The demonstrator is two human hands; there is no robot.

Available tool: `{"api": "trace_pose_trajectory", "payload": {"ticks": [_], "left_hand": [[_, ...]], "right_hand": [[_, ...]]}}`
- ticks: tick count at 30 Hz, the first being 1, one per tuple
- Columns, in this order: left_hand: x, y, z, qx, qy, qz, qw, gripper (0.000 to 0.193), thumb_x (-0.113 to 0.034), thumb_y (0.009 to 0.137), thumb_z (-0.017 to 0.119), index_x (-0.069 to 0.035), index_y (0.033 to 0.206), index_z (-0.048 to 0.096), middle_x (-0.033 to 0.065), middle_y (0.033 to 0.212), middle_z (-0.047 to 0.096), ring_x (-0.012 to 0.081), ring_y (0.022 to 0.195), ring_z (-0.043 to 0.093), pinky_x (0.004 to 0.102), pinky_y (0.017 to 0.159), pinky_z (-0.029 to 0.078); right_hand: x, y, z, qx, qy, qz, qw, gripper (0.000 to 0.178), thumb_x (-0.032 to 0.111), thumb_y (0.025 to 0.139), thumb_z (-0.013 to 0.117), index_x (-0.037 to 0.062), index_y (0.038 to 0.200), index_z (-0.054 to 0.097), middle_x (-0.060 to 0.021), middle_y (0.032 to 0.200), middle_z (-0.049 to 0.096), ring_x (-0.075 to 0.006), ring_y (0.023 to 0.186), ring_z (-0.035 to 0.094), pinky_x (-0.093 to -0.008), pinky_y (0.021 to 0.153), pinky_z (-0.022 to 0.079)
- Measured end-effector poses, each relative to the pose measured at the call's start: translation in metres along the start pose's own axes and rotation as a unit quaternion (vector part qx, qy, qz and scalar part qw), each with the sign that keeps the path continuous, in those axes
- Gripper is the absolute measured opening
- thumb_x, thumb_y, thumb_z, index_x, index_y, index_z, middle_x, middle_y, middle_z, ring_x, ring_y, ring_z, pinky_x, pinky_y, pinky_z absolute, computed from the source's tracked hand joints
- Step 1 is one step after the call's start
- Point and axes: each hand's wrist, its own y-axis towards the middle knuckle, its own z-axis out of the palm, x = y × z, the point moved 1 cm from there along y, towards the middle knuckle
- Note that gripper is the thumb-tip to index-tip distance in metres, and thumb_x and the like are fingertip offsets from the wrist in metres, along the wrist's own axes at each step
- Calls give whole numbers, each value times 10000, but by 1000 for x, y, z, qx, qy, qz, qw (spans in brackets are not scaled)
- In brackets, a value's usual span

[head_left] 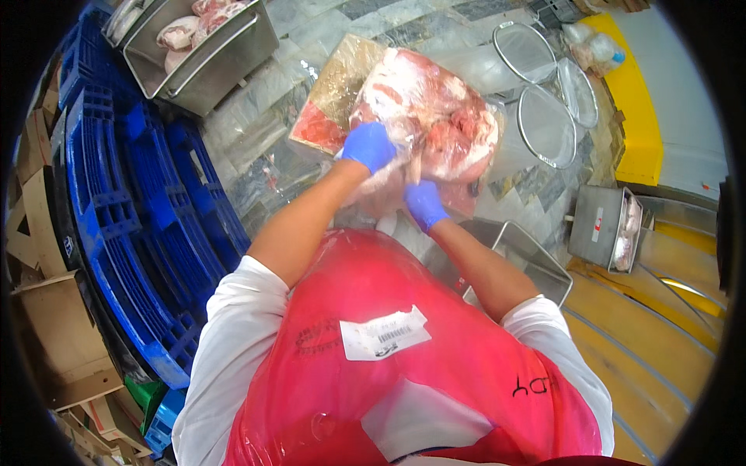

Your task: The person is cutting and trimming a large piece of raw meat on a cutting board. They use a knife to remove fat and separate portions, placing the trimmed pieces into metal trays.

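Blue-gloved left hand [369, 147]: fingers bent down over the near left side of the meat [412, 89]; tips hidden, so whether anything was grasped could not be told.
Blue-gloved right hand [426, 206]: set nearer the body; fingers seemingly clenched around the lower end of a pale strip [416, 167]; gathered film or flesh, not to be made out.
Meat: heaped on the carton [353, 62], directly ahead of both hands; left fingers set against its filmed edge, right fingers just off its near edge, joined to it by the strip.
Clear film [334, 97]: spread shiny over the carton's left part, apparently across some of the meat too.
Step in hand: judged to be the handling of film and meat at the carton's near side.
Next move: a firm two-handed hold seemed called for, with the film kept from tearing or snagging.
Metal bins: one [536, 260] seen below the right forearm, another [225, 74] at upper left, where more meat was held.
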Motion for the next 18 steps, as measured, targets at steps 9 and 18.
{"api": "trace_pose_trajectory", "payload": {"ticks": [9, 18], "left_hand": [[0, -4, -9, 2, -63, -48, 997, 305, -223, 846, 629, 30, 971, 742, 309, 1009, 705, 445, 996, 700, 493, 891, 557], [10, 0, -6, -26, -100, -62, 993, 349, -266, 837, 665, 36, 999, 734, 333, 1023, 693, 460, 1013, 687, 503, 892, 554]], "right_hand": [[33, -13, -25, 23, 115, 104, 988, 306, 220, 881, 586, -66, 833, 683, -150, 698, 644, -258, 631, 607, -422, 597, 488], [52, 4, -67, 16, 157, 32, 987, 286, 190, 875, 559, -57, 792, 678, -152, 730, 654, -242, 658, 631, -401, 624, 492]]}}
